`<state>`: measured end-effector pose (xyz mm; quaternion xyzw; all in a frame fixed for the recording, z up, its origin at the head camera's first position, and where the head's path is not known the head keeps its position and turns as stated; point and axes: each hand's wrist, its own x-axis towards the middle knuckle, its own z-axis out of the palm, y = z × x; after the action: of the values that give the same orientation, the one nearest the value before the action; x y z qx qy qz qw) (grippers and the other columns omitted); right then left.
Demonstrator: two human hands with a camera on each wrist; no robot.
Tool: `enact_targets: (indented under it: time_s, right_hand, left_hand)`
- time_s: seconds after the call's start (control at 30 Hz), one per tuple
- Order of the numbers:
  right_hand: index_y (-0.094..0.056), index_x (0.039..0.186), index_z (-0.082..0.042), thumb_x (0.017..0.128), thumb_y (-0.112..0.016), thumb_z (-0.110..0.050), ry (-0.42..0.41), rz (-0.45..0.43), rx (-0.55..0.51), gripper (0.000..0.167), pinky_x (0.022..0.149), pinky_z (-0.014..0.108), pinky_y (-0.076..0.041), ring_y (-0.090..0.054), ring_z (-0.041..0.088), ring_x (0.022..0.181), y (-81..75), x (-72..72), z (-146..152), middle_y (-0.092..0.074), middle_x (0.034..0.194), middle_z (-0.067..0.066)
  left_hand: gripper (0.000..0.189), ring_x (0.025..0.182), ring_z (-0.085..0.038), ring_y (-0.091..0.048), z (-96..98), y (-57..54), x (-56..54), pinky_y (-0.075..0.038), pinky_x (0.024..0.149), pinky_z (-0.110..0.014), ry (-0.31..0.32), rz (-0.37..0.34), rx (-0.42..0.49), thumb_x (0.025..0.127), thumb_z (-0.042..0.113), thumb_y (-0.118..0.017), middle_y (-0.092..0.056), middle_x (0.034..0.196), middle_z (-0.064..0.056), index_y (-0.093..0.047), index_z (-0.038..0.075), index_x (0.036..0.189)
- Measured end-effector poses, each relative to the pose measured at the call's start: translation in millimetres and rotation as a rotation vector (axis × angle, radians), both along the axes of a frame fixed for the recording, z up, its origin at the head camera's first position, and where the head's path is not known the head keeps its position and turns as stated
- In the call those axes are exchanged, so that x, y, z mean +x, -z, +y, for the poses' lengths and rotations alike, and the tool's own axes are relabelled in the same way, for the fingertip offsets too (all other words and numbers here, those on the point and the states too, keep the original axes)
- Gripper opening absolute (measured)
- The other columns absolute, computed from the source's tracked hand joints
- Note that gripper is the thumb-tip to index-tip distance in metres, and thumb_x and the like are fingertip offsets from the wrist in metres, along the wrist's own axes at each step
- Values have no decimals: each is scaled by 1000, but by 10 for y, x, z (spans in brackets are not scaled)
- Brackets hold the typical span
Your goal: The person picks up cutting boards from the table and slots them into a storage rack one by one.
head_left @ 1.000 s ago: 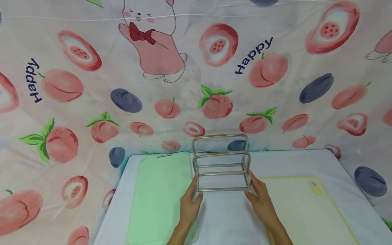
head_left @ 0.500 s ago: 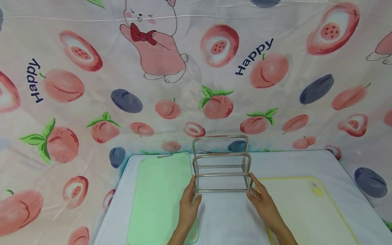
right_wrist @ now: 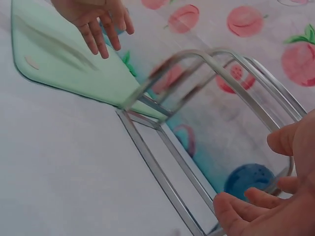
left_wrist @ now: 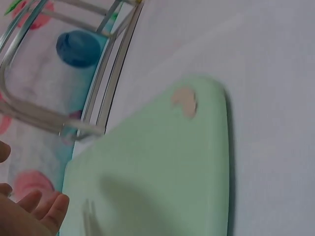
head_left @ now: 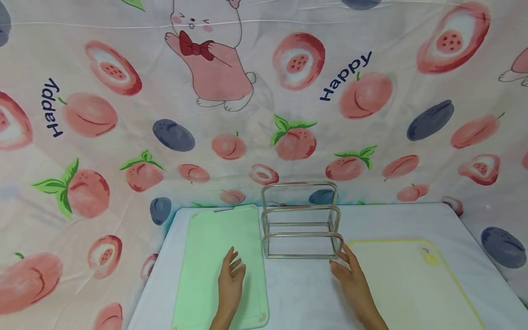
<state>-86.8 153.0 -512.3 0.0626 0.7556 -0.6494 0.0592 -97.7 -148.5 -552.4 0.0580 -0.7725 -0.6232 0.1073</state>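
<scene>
A metal wire rack (head_left: 303, 234) with several upright loops stands at the back middle of the white table. My right hand (head_left: 351, 279) is at its front right corner, fingertips right at the frame and thumb spread apart. In the right wrist view, the fingers of that hand (right_wrist: 270, 211) are loosely bent around no bar. To the left, my left hand (head_left: 231, 279) hovers over a light green cutting board (head_left: 222, 229), fingers relaxed and holding nothing. The left wrist view catches only some fingertips (left_wrist: 56, 211) above the board's surface.
A pale cutting board (head_left: 404, 279) with a yellow edge lies on the right of the white-covered table (head_left: 305, 298). Behind the rack hangs a fruit-printed cloth (head_left: 255, 133), close to the table's back edge. The green board's right edge runs beside the rack.
My left hand has let go of the rack's left side and moved left and toward me, over the green board. My right hand stays by the rack's right corner, its grip loosened.
</scene>
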Motion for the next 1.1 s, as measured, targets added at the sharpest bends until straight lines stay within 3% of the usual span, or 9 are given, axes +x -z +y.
enact_targets:
  time_s: [0.23,0.33,0.5,0.7,0.77,0.83,0.93,0.97,1.1]
  right_hand:
    - [-41,141,-2,96,-57,-7,-39,58,-48,48,90,22,-47,-55,30,116,141,46,-323,-53,130,19]
    - [-48,135,1,96,-58,-10,-110,57,-45,42,88,20,-47,-58,27,112,226,61,-423,-60,122,16]
    - [-49,133,5,99,-54,-17,-269,63,-34,41,89,24,-47,-58,29,112,341,77,-561,-62,119,19]
    - [-49,135,1,99,-54,-20,-361,80,10,42,91,35,-49,-55,33,116,454,79,-771,-59,126,17]
    - [-48,135,2,99,-55,-19,-366,90,19,43,93,42,-47,-53,36,118,480,71,-841,-57,128,19]
    - [-47,135,3,98,-56,-18,-361,92,14,44,95,47,-45,-50,38,121,500,67,-907,-55,130,20]
    - [-46,136,5,97,-56,-15,-354,93,-23,44,96,47,-43,-46,41,124,515,61,-1006,-52,132,24]
    - [-46,136,5,97,-57,-15,-348,86,-29,45,96,47,-44,-46,42,124,523,58,-1038,-52,132,25]
    - [-45,138,4,96,-58,-15,-322,78,-17,48,95,48,-44,-46,43,123,554,31,-1156,-51,132,26]
  left_hand:
    - [51,120,-34,-49,-461,2,4,-43,95,-45,-169,-56,-108,97,3,-54,-49,134,-19,-37,4,144]
    - [48,119,-35,-50,-646,5,60,-45,92,-30,-227,-62,-117,96,3,-55,-51,132,-20,-40,1,142]
    - [44,115,-38,-52,-898,26,179,-36,80,-4,-306,-45,-124,96,3,-56,-54,127,-25,-44,-3,137]
    - [42,116,-37,-50,-1112,67,198,-34,78,-3,-377,-66,-167,96,4,-55,-54,127,-25,-46,-3,136]
    - [41,118,-37,-48,-1154,74,186,-38,83,-11,-394,-86,-184,96,5,-54,-52,129,-25,-46,-4,136]
    - [41,120,-38,-45,-1187,80,173,-41,91,-24,-407,-97,-193,96,4,-53,-50,131,-25,-46,-5,135]
    - [40,119,-41,-46,-1242,92,148,-40,93,-46,-423,-110,-216,96,4,-51,-49,130,-28,-46,-8,134]
    - [40,119,-41,-46,-1263,97,139,-41,94,-44,-423,-114,-220,96,4,-51,-49,130,-29,-46,-8,134]
    - [40,114,-42,-50,-1346,109,86,-42,81,-15,-416,-147,-245,98,7,-51,-50,128,-31,-45,-7,135]
